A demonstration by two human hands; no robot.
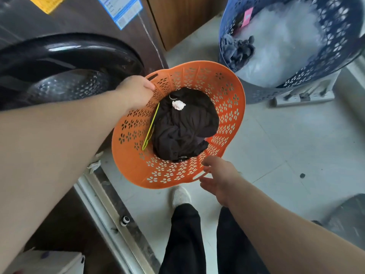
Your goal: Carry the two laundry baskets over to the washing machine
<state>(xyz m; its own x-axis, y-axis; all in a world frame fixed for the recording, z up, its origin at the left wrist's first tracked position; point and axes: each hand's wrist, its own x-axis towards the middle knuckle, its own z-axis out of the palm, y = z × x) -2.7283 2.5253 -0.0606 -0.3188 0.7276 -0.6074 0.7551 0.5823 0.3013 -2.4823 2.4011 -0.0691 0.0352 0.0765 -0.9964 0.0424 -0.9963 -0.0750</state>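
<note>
An orange laundry basket with flower-shaped holes sits right beside the dark washing machine. It holds dark clothes, a small white scrap and a yellow-green strip. My left hand grips the basket's far-left rim by a handle slot. My right hand touches the near rim at the other handle slot, fingers loosely spread. A blue basket with white and grey laundry stands at the upper right, on the floor past the orange one.
The washer's round door shows the drum behind it. A wooden cabinet stands behind. A metal floor track runs along the washer's base. My sock foot and dark trousers are below the basket. A grey object lies at right.
</note>
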